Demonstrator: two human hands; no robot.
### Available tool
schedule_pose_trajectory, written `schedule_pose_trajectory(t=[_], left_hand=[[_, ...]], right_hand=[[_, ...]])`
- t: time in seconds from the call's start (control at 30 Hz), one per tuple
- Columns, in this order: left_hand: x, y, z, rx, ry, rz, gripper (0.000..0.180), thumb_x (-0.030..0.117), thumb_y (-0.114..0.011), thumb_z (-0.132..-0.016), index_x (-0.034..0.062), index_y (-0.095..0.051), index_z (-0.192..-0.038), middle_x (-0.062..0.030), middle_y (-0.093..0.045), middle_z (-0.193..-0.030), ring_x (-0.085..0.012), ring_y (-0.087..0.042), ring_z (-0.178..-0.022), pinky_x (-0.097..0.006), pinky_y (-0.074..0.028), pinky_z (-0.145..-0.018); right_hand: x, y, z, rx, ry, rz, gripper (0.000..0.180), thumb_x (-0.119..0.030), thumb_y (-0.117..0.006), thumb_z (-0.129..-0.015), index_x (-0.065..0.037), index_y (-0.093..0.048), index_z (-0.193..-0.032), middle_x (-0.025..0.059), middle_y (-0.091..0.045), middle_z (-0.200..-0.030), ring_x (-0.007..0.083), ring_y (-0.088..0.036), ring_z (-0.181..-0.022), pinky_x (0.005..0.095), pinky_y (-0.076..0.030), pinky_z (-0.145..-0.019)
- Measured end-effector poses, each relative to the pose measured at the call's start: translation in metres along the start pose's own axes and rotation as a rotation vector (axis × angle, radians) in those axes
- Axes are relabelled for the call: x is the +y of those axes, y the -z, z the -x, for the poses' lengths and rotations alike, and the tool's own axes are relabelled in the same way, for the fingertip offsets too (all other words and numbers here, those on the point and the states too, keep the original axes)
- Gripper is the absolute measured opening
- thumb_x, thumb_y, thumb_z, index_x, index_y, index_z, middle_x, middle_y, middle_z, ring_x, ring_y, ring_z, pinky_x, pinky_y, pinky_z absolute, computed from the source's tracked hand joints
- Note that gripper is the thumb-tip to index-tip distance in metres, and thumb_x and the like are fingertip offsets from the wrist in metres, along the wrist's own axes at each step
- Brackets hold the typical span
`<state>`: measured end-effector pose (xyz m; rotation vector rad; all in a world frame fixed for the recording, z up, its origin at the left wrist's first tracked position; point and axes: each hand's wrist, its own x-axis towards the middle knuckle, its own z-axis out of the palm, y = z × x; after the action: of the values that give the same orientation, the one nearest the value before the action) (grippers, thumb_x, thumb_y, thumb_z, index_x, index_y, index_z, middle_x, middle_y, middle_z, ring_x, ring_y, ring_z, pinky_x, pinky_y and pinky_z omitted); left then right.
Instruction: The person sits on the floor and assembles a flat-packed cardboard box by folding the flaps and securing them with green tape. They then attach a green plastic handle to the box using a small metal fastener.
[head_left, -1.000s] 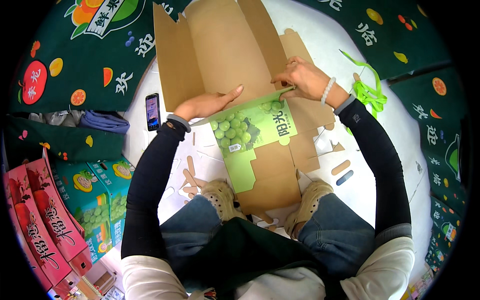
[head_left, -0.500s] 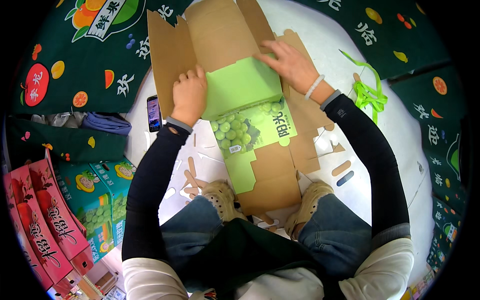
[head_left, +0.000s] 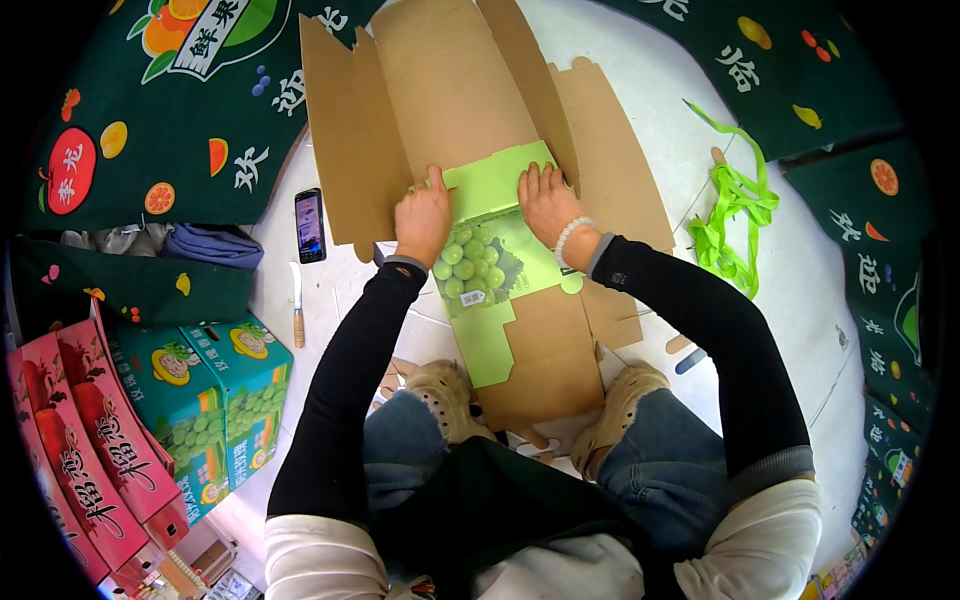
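Note:
An unfolded cardboard fruit box [head_left: 460, 90], brown inside with a green grape-printed outside, stretches away from me on the floor. My left hand [head_left: 424, 218] is closed at the left edge of its green panel [head_left: 500, 180], the fingers curled by the side flap. On that panel's right part lies my right hand [head_left: 552, 208], its fingers extended and pressed against the surface near the crease. The printed grapes [head_left: 468, 262] show between and below my hands. What lies under my palms is hidden.
A phone [head_left: 310, 225] and a wooden-handled knife [head_left: 297, 305] lie left of the box. Green ribbon [head_left: 735, 215] is heaped at the right. Pink boxes [head_left: 110, 430] and a teal carton [head_left: 215, 400] stand at lower left. Another flat cardboard sheet [head_left: 610, 150] sits beneath the box.
The green panel has tipped down from standing to lying flatter, and the brown cardboard beyond shows longer. My right hand has come down and nearer; my left has shifted right. The knife has come into sight.

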<state>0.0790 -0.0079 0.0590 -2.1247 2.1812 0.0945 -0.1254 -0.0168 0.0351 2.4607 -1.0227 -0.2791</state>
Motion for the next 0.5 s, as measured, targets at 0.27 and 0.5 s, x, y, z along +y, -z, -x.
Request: schedule_pose_trajectory(t=[0.27,0.5], left_hand=[[0.000,-0.029,0.020,-0.073,-0.295,0.119,0.036,0.031,-0.049,-0.090,-0.0028,-0.059,-0.095,-0.0225,-0.064,-0.082,-0.0376,-0.065,-0.071,-0.045,-0.053,-0.063],[0.034,-0.065,0.041,-0.092,-0.123,-0.271,0.012,0.011,-0.052,-0.079,-0.0003,-0.059,-0.080,-0.0138,-0.064,-0.075,-0.0299,-0.067,-0.067,-0.040,-0.053,-0.048]], right_hand=[[-0.012,0.031,-0.025,-0.465,-0.042,-0.284,0.035,-0.019,-0.052,-0.085,0.001,-0.060,-0.113,0.0181,-0.062,-0.108,0.0335,-0.058,-0.099,0.0490,-0.042,-0.085],[-0.042,0.033,-0.008,-0.670,-0.126,-0.249,0.044,-0.021,-0.048,-0.091,0.001,-0.050,-0.128,0.0237,-0.046,-0.133,0.0451,-0.043,-0.122,0.0597,-0.033,-0.096]])
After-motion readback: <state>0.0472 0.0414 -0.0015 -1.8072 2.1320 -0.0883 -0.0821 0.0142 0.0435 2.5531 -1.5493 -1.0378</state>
